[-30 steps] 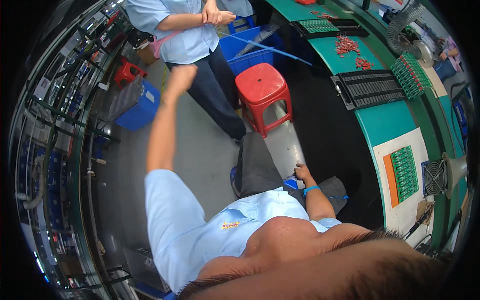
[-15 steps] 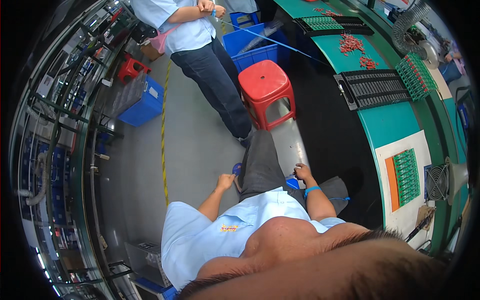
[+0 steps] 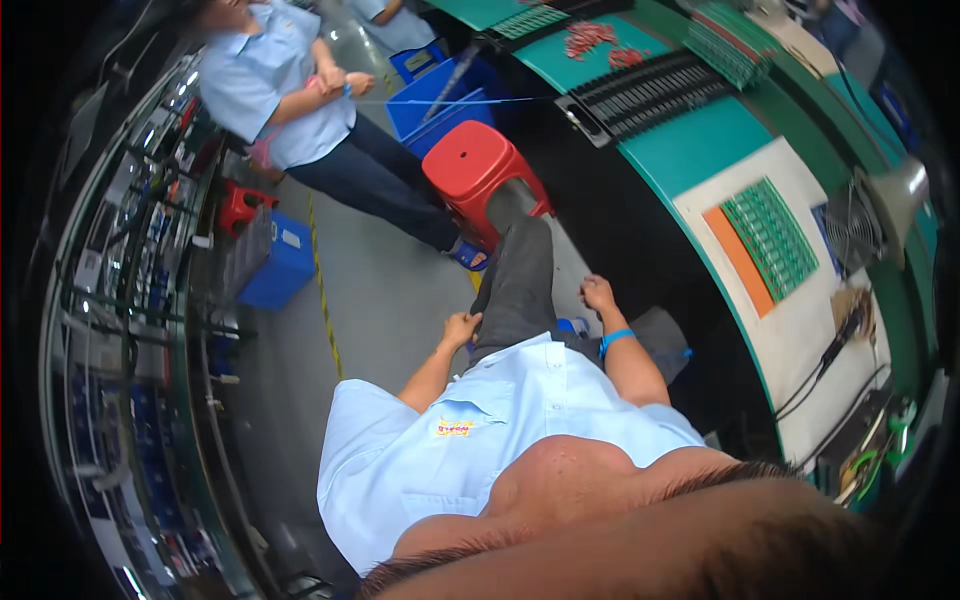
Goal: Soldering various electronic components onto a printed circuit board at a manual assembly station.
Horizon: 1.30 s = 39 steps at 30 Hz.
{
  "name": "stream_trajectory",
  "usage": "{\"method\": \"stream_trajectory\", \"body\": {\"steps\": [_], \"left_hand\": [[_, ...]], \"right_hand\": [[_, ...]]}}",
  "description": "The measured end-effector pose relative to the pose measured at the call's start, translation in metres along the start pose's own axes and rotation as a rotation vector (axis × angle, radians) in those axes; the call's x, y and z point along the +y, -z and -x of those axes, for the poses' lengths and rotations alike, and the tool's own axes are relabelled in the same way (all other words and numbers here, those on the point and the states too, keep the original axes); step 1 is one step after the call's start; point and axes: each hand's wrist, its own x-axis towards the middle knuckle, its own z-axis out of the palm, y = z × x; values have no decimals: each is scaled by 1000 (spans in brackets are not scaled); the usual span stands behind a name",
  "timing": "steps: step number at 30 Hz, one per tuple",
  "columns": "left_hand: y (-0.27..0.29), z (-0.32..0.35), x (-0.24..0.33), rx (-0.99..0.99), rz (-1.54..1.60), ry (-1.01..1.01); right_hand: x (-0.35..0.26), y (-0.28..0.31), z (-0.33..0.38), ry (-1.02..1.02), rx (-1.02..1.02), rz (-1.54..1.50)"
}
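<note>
I sit in a light blue shirt and grey trousers. My left hand rests on the outer side of my left thigh, fingers loosely curled, holding nothing. My right hand lies on my right thigh with its fingers spread and nothing in it; a blue wristband circles that wrist. A red plastic stool stands just beyond my knees.
Another person in a light blue shirt stands ahead to the left. A curved green workbench on the right carries black trays, red parts and a green parts board. A blue crate, blue bin and racks lie to the left.
My left arm, stretched out toward the standing person a second ago, has come down onto my thigh. My right hand has stayed on my right thigh.
</note>
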Motion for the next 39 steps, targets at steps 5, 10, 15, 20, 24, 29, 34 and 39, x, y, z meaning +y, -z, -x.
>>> {"method": "stream_trajectory", "body": {"steps": [5,10,15,20,24,29,34,39], "left_hand": [[-2,-5,39,-53,-71,-285],[-18,11,51,-151,137,-243],[-34,13,41,-176,229,-199],[-48,-24,44,-307,263,-171],[-59,-62,86,-391,328,-203],[-87,-87,141,-506,156,-326],[-107,-88,180,-677,161,-244],[-99,-74,240,-716,321,-294]], "right_hand": [[3,-2,1,63,143,99],[1,-7,9,44,219,181],[1,-1,7,-6,223,222],[18,0,9,-71,183,260],[40,6,21,-134,148,276],[105,3,24,-165,217,124],[158,-16,28,-172,116,251],[146,-15,79,-218,-1,191]]}}
